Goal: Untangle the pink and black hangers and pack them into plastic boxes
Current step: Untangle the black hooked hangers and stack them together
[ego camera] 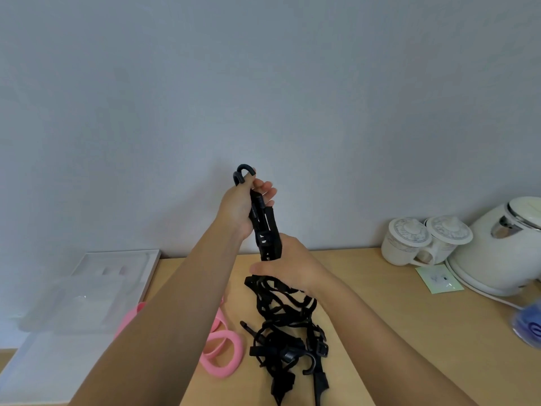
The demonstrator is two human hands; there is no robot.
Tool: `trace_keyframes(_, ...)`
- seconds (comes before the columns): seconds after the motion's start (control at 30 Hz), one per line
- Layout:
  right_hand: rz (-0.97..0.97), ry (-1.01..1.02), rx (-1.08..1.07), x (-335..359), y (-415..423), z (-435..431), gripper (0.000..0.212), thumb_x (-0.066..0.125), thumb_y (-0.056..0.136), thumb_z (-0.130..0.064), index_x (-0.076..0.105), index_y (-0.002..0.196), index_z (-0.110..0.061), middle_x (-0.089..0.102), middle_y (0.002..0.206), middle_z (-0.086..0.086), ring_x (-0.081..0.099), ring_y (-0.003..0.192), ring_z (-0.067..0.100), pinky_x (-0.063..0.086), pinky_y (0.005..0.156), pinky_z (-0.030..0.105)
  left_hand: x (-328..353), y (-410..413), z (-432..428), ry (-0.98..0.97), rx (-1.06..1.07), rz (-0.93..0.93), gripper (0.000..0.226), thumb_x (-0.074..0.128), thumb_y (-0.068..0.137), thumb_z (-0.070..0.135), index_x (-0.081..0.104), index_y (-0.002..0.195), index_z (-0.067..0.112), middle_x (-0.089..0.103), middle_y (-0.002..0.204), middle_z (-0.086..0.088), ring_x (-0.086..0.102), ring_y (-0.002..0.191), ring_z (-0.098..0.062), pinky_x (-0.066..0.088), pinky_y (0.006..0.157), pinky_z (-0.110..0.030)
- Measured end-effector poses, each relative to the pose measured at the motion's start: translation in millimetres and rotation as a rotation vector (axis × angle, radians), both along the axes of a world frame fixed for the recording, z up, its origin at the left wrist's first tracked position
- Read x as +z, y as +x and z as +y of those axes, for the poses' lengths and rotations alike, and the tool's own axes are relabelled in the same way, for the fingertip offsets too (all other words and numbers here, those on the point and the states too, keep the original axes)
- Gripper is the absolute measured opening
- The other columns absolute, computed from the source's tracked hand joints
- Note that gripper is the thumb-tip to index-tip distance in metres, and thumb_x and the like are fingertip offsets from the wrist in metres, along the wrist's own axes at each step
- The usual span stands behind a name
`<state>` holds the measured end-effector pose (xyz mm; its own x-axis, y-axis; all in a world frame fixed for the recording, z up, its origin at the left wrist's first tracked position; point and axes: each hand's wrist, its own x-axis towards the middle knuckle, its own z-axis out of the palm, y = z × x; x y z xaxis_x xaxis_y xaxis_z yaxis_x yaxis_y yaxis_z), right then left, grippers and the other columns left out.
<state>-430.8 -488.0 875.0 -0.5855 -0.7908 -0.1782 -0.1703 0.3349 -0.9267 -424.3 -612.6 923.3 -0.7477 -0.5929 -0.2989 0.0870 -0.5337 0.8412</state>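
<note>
A tangle of black hangers [281,326] hangs from my hands down onto the wooden table [380,332]. My left hand [240,206] is raised and grips the top of the bunch just under its black hook [244,170]. My right hand [288,265] holds the black bunch lower down, fingers wrapped round it. Pink hangers [225,350] lie on the table under my left forearm, partly hidden by it. Clear plastic boxes [87,291] stand at the left, with a lid or second box leaning against the wall.
At the back right stand two white lidded mugs [424,241] and a white electric kettle [503,247]. A small pale green packet [439,279] lies in front of them. A blue object [530,323] sits at the right edge. A grey wall rises behind the table.
</note>
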Motion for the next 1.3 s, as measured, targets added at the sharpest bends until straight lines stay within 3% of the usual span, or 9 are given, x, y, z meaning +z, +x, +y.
trace_keyframes(0.1,0.281,0.17,0.05,0.4,-6.0,4.6,0.026,0.064,0.076,-0.017,0.039,0.075,-0.025,0.045,0.071,-0.009,0.045,0.066,0.01,0.036,0.06,0.023,-3.6,3.9,-1.3,0.03,0.007,-0.014,0.031,0.053,0.095,0.028,0.05,0.068,0.014,0.052,0.048,0.005,0.052,0.042,-0.011,0.045,0.056,-0.026)
trace_keyframes(0.27,0.851,0.393,0.068,6.3,-15.0,16.2,0.012,0.052,0.084,-0.019,0.042,0.091,-0.018,0.048,0.077,-0.006,0.048,0.091,0.021,0.015,0.111,0.049,-6.9,10.5,-2.8,-0.017,-0.182,-0.228,0.03,0.05,0.096,0.024,0.048,0.068,0.013,0.047,0.046,0.005,0.044,0.037,-0.009,0.037,0.039,-0.017)
trace_keyframes(0.33,1.085,0.422,0.041,6.6,-13.8,17.4,0.014,0.059,0.083,-0.019,0.046,0.088,-0.016,0.051,0.078,-0.002,0.049,0.094,0.023,0.008,0.111,0.058,-6.4,12.0,-1.8,-0.079,-0.283,-0.331,0.029,0.049,0.096,0.021,0.048,0.069,0.012,0.048,0.047,0.004,0.044,0.036,-0.008,0.036,0.038,-0.016)
trace_keyframes(0.4,1.268,0.35,-0.063,5.8,-14.9,16.8,0.026,0.079,0.063,-0.018,0.056,0.075,-0.013,0.056,0.068,0.0,0.057,0.079,0.025,0.024,0.104,0.064,-7.2,11.5,-0.4,-0.139,-0.351,-0.396,0.03,0.05,0.095,0.02,0.047,0.067,0.011,0.047,0.046,0.002,0.042,0.037,-0.009,0.037,0.039,-0.017)
trace_keyframes(0.6,1.319,0.375,-0.051,8.5,-18.0,19.9,0.047,0.092,0.031,-0.036,0.063,0.062,-0.014,0.057,0.066,0.0,0.06,0.064,0.022,0.046,0.082,0.06,-15.1,16.5,3.6,-0.248,-0.505,-0.551,0.033,0.069,0.082,0.036,0.048,0.068,0.015,0.051,0.077,-0.003,0.054,0.069,-0.013,0.05,0.063,-0.026)
trace_keyframes(0.77,1.265,0.349,-0.08,-2.5,-24.7,17.6,0.042,0.09,0.035,-0.026,0.067,0.069,-0.013,0.06,0.072,0.0,0.062,0.076,0.026,0.04,0.088,0.063,-20.2,23.1,8.2,-0.287,-0.668,-0.493,0.069,0.066,0.081,0.041,0.043,0.129,-0.004,0.057,0.088,-0.005,0.063,0.076,-0.014,0.053,0.071,-0.027)
trace_keyframes(0.9,1.181,0.279,-0.083,-9.0,-26.7,17.7,0.029,0.084,0.053,-0.02,0.068,0.077,-0.014,0.064,0.086,0.002,0.061,0.094,0.029,0.026,0.099,0.065,-15.7,27.2,7.7,-0.383,-0.842,-0.447,0.041,0.071,0.062,0.034,0.062,0.09,0.005,0.066,0.088,-0.007,0.064,0.084,-0.018,0.052,0.086,-0.031)
trace_keyframes(1.13,1.118,0.457,0.052,10.2,-29.5,21.3,0.027,0.055,0.083,-0.026,0.056,0.109,-0.016,0.053,0.11,-0.004,0.04,0.118,0.017,-0.002,0.113,0.052,-16.7,28.2,16.4,-0.605,-0.968,-0.572,0.018,0.074,0.075,0.001,0.06,0.075,0.012,0.065,0.069,0.002,0.062,0.074,-0.015,0.052,0.077,-0.028)
trace_keyframes(1.3,1.08,0.521,0.064,19.2,-30.8,21.1,0.028,0.061,0.079,-0.033,0.053,0.098,-0.014,0.042,0.091,-0.007,0.042,0.113,0.016,-0.002,0.114,0.05,-16.8,25.7,20.9,-0.598,-0.874,-0.592,0.02,0.067,0.074,-0.002,0.058,0.06,0.009,0.058,0.057,-0.002,0.056,0.058,-0.015,0.047,0.055,-0.022)
